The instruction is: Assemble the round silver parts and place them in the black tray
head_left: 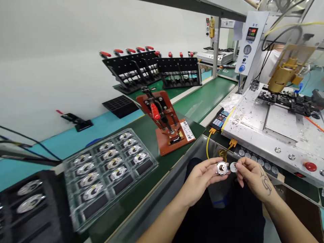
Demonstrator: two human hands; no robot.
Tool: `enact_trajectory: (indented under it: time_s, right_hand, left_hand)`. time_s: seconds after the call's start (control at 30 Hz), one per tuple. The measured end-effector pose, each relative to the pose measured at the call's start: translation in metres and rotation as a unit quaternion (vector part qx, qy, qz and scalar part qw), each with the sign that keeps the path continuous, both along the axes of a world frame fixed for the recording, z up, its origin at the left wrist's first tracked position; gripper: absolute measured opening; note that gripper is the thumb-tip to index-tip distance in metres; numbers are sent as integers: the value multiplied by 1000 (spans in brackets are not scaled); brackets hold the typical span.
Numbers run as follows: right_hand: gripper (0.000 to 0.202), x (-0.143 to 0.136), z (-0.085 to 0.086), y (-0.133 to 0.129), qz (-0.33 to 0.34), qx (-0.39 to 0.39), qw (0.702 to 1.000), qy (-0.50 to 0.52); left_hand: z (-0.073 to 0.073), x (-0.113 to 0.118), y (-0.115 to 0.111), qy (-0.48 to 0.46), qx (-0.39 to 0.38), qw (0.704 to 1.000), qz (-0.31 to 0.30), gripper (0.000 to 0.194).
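Over my lap, my left hand (206, 173) pinches a small silver watch case (222, 168) with a dark round hole in its middle. Just to its right, my right hand (249, 172) grips a thin, pale round disc (233, 167) with faint markings by its edge. A narrow gap separates disc and case. On the bench to the left lies a clear plastic tray (154, 165) with several similar silver parts in its pockets. Several round discs (267, 166) sit in a row along the front of the machine at right.
A brown toggle-clamp press (164, 141) with a red handle stands at the bench edge. Black clamp fixtures (178, 72) stand behind it. A dispensing machine (280, 131) with a gold head and red button is at right, a keypad (219, 119) beside it. A black foam tray (50, 222) is lower left.
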State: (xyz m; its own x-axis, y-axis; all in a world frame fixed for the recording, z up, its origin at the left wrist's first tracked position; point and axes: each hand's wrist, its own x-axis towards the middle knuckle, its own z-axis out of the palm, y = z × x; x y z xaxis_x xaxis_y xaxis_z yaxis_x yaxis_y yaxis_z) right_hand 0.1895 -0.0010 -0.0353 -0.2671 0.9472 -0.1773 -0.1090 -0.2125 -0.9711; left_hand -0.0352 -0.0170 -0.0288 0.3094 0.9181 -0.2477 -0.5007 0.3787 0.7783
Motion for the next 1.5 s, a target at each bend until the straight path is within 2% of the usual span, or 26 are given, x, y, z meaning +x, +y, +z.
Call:
enact_trajectory:
  time_s: [0.1, 0.2, 0.4, 0.47, 0.77, 1.03, 1.23, 1.33, 1.5]
  right_hand:
    - [38, -5, -2, -1, 26, -15, 999, 27]
    - [39, -11, 0, -1, 36, -4, 999, -1]
    - [34, -27, 14, -2, 33, 162, 978, -125]
    - [31, -32, 14, -3, 34, 187, 971, -144]
    - [30, -38, 11, -4, 34, 197, 968, -150]
    - [29, -39, 11, -7, 0, 217, 963, -161]
    - [25, -40, 7, -8, -5, 231, 959, -166]
    - [22, -41, 8, -8, -8, 255, 949, -183]
    - [22, -39, 4, -6, -6, 323, 916, -236]
  left_hand:
    - [-1, -4, -6, 3, 22, 1000, 16, 53]
    - [-2, -7, -11, 7, 39, 999, 23, 50]
    - [0, -9, -18, 24, 55, 998, 27, 49]
    - [1, -8, -19, 23, 55, 998, 28, 50]
    - [2, -6, -20, 41, 66, 996, 36, 51]
    - [6, -1, -22, 37, 80, 995, 38, 47]
    - [3, 2, -25, 49, 88, 994, 48, 45]
    - [0, 5, -27, 74, 99, 990, 66, 46]
    - [-8, 11, -29, 137, 120, 980, 79, 46]
